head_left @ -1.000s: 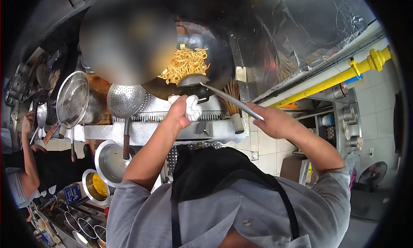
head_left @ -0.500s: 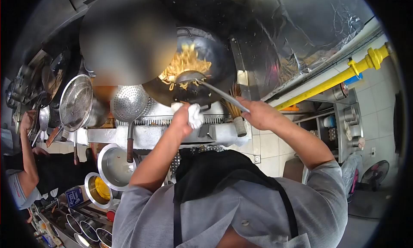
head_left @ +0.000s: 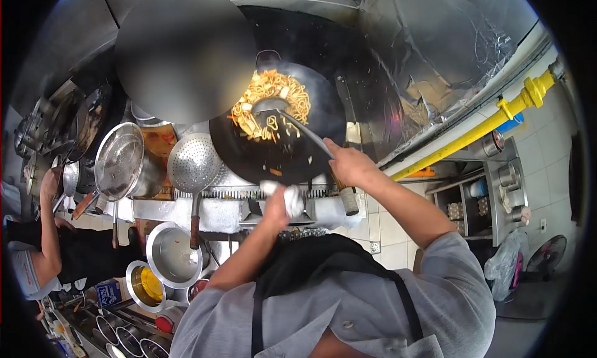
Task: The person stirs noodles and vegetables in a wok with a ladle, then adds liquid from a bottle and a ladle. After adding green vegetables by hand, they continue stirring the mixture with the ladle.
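My right hand (head_left: 353,165) is closed around the handle of a metal ladle (head_left: 272,105), whose bowl rests among fried noodles (head_left: 297,98). The noodles, mixed with pale pieces, lie in the far left part of a large black wok (head_left: 289,162); a few scraps stick to its near side. At the wok's near rim my left hand (head_left: 275,210) is closed on a bunched white cloth (head_left: 292,201), slightly blurred. The cloth hides where it meets the rim.
A perforated skimmer (head_left: 194,161) and a mesh strainer (head_left: 119,156) lie left of the wok. Below them stand a metal pot (head_left: 174,258) and a bowl of yellow liquid (head_left: 148,284). A yellow pipe (head_left: 472,134) runs along the right. Another person's arm (head_left: 50,227) is at far left.
The noodles, heaped and blurred at the wok's far side before, now lie spread lower in it. The wok shows more of its inside. My right hand has moved slightly left with the ladle.
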{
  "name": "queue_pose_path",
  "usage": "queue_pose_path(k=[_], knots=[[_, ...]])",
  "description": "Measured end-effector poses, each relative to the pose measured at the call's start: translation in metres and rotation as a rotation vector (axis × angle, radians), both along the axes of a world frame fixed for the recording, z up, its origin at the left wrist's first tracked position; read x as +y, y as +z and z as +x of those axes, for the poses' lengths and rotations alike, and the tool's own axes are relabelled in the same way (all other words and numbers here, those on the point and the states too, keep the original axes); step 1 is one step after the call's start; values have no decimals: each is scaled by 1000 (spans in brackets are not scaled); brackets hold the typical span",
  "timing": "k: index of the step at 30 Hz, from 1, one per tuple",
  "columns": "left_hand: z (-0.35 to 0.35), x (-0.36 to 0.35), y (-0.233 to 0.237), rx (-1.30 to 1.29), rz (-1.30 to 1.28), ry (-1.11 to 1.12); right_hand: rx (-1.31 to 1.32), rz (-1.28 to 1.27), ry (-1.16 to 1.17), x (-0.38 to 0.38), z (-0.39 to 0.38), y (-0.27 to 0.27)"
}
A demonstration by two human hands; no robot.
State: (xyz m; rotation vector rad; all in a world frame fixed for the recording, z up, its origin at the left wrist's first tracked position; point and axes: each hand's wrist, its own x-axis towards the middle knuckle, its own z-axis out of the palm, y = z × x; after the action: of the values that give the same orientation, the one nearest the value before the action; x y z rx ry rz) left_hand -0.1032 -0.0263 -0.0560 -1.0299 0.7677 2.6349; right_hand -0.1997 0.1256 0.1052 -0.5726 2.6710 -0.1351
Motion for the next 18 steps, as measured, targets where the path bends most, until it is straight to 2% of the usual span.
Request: queue_pose_path(k=[1,2,4,6,7,8,12,13,14,16,17,18], knots=[[17,3,-8,69,99,-65,46,-36,48,8,-1,-6],[23,13,9,-36,32,11,53,-38,43,15,1,-2],[26,9,31,-47,59,-51,46,-89,58,29,13,12],[-11,-15,31,63,205,-90,2,-65,46,44,25,26],[-32,-18,43,39,79,-37,-22,-72,102,55,30,30],[-48,-36,-7,178,142,-105,-42,-77,161,66,35,36],[-49,-43,19,80,340,-209,-94,-32,218,85,50,69],[-44,-35,50,33,325,-202,-110,17,202,78,48,68],[-47,-35,49,26,326,-205,-131,63,183,71,47,66],[-50,-35,38,59,245,-192,-138,73,118,46,21,36],[-49,-35,7,116,242,-124,-126,107,89,32,11,27],[-41,-30,-1,116,237,-118,-126,103,95,27,6,15]])
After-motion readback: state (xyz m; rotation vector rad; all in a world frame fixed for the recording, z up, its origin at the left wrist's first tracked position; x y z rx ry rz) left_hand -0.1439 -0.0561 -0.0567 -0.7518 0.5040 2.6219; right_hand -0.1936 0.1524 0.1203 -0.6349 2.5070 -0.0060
